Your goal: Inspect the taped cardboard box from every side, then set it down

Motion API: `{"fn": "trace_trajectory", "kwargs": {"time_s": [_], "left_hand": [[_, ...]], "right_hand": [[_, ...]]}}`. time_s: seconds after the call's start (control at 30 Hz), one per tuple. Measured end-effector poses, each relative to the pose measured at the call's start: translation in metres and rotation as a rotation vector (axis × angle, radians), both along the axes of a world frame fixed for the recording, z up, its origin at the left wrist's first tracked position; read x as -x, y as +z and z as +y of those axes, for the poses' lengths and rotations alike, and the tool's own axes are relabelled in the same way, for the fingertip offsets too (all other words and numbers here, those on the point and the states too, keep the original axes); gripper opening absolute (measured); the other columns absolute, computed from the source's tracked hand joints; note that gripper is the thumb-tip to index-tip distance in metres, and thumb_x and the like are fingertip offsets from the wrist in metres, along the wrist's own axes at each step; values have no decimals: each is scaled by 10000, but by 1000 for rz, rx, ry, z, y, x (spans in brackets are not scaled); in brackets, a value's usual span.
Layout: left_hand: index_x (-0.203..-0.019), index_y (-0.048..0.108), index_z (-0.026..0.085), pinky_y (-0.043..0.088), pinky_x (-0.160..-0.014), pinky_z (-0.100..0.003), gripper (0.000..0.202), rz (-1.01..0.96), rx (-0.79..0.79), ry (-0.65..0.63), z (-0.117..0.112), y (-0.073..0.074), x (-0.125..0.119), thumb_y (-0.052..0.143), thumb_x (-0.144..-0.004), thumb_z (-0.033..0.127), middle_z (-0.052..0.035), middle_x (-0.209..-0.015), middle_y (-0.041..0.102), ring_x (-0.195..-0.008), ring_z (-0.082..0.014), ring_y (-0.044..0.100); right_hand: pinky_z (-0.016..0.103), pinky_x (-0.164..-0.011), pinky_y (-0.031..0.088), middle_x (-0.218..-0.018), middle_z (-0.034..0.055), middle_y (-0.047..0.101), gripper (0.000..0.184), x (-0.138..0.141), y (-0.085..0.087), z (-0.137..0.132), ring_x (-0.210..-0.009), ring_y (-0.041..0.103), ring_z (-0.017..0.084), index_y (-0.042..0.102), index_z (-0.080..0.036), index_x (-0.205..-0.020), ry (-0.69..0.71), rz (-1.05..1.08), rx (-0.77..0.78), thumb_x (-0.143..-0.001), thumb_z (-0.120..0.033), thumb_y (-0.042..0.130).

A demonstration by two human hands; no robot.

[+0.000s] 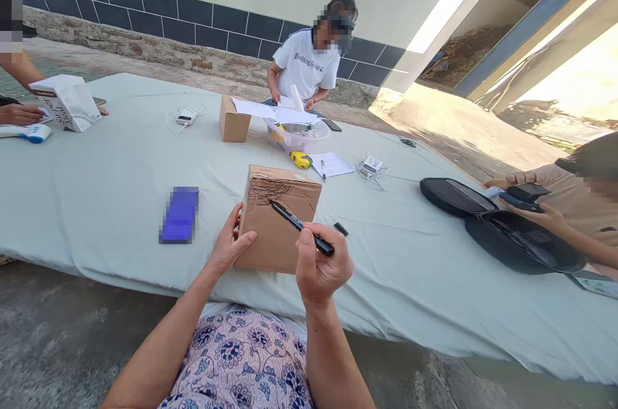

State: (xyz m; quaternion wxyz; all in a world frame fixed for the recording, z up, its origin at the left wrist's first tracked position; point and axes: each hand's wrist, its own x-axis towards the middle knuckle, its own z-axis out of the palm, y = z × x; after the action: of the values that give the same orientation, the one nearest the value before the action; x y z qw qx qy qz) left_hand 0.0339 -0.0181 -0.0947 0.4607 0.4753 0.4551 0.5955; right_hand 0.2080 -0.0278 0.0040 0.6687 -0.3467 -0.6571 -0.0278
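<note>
A brown cardboard box (275, 238) stands on the cloth-covered table right in front of me, with dark scribbled lines across the upper part of its near face and along its top edge. My left hand (232, 241) grips the box's left side, thumb on the near face and fingers partly hidden behind. In my right hand (324, 264) is a black marker (302, 227), held between thumb and fingers, its tip at the scribbles near the top of the box. The marker's black cap (341, 229) lies on the cloth just right of the box.
Past the box are a yellow tape measure (300, 160), a printed sheet (333, 163), a plastic basket (299, 138) and a smaller carton (234, 120). A blurred blue object (179, 216) lies left. An open black case (521, 241) sits right. Several people are around the table (120, 171).
</note>
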Motion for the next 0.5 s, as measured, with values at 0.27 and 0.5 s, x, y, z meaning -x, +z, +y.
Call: {"fn": "trace_trajectory", "kwargs": {"time_s": [0.27,0.5], "left_hand": [[-1594,337,229,466,-1093,-457,970,-9,25,-16,0,4,0,729,-793,610,-157,-1549,513,-1401,-358,506],[-1586,336,246,462,-1098,-462,963,-1,30,-32,-3,11,1,719,-794,640,-148,-1533,538,-1416,-357,498]], "right_hand": [[289,-646,579,-820,14,739,74,3,8,11,-649,717,152,671,-223,-986,0,46,6,-972,-254,605],[309,-643,545,-693,-41,618,112,-14,4,13,-525,608,124,647,-220,-931,-9,395,51,-955,-320,603]]}}
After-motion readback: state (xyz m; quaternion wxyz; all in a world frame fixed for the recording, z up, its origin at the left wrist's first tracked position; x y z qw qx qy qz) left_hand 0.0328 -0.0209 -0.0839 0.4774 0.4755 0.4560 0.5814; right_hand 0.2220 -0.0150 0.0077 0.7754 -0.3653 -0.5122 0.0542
